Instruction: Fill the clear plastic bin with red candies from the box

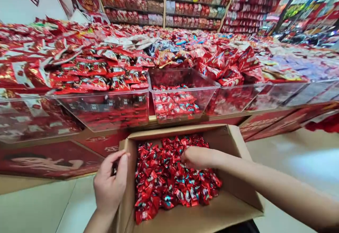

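My left hand (111,180) pinches the left edge of an open cardboard box (190,222), thumb and forefinger meeting at its rim. Inside lies a heap of small candies in shiny red wrappers (172,187). My right hand (197,157) reaches in from the right, its fingers curled down into the heap. The wrapped candies partly hide those fingertips. Just beyond the box stands a clear plastic bin (212,93), partly filled with small red-wrapped pieces (174,105) well below its rim.
Left of that bin, another clear bin (106,116) is heaped with red packets (92,74). On the right, a bin holds red pouches (230,67). Red cartons (53,158) line the display's base. Stocked shelves (164,3) stand behind, and pale tiled floor (291,155) shows at right.
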Demonstrator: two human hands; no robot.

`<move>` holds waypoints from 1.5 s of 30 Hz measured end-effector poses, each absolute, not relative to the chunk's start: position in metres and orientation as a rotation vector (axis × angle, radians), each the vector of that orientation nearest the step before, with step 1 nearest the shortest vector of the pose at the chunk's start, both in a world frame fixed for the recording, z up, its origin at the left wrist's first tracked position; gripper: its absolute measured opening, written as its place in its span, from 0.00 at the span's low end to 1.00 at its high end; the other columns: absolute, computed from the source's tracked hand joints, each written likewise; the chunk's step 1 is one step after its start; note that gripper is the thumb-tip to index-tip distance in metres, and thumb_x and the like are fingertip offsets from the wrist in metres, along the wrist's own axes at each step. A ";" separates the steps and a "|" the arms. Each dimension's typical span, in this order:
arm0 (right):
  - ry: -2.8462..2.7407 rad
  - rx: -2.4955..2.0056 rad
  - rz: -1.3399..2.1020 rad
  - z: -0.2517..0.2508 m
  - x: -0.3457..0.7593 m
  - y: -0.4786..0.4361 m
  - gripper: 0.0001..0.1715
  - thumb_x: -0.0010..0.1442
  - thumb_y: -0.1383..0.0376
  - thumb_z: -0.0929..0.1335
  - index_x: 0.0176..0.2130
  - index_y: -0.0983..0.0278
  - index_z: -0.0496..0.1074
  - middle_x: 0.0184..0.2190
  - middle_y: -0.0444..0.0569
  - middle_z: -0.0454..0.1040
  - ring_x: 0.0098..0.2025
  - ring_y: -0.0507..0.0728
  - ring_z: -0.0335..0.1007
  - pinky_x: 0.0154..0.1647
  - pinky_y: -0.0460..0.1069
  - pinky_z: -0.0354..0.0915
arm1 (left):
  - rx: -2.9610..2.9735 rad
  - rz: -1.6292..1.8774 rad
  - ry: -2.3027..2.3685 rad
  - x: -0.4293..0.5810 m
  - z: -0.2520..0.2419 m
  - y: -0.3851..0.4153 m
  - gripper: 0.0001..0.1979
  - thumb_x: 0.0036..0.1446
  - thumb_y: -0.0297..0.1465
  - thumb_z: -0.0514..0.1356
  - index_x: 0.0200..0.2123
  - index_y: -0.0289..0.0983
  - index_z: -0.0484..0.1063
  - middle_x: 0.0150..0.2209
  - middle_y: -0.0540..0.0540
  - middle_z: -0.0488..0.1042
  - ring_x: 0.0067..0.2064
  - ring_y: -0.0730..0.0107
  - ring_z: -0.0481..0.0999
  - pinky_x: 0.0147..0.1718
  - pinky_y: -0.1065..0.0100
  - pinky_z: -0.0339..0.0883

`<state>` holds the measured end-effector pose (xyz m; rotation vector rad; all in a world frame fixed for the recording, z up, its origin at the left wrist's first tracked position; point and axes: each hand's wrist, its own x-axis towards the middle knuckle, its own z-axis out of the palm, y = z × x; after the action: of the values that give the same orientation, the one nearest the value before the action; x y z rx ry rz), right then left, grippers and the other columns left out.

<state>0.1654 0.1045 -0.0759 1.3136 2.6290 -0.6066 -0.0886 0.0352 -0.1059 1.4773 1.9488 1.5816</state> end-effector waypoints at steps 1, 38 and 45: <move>2.628 1.310 -0.612 -0.098 0.168 0.108 0.06 0.46 0.71 0.66 0.26 0.64 0.74 0.25 0.49 0.74 0.29 0.51 0.68 0.30 0.43 0.59 | 1.480 1.588 1.950 -0.087 -0.106 0.035 0.13 0.49 0.35 0.57 0.39 0.37 0.69 0.36 0.45 0.73 0.37 0.68 0.74 0.42 0.64 0.65; 1.739 1.627 -3.209 -0.098 0.145 0.072 0.14 0.43 0.61 0.71 0.27 0.70 0.71 0.19 0.45 0.70 0.22 0.47 0.65 0.25 0.43 0.60 | 1.110 1.143 1.428 -0.005 -0.096 0.039 0.11 0.41 0.39 0.62 0.25 0.36 0.74 0.21 0.50 0.74 0.24 0.72 0.71 0.25 0.74 0.67; 2.742 1.654 -2.340 -0.075 0.149 0.071 0.09 0.52 0.65 0.66 0.32 0.66 0.74 0.26 0.46 0.68 0.27 0.48 0.64 0.30 0.43 0.62 | 0.909 1.295 1.386 -0.001 -0.095 0.032 0.13 0.35 0.39 0.66 0.23 0.37 0.75 0.19 0.51 0.73 0.22 0.75 0.70 0.24 0.77 0.65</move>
<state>0.1493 0.0707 -0.0752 1.6538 2.7417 -2.3397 -0.0010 0.0325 -0.0948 0.9087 1.3855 1.2952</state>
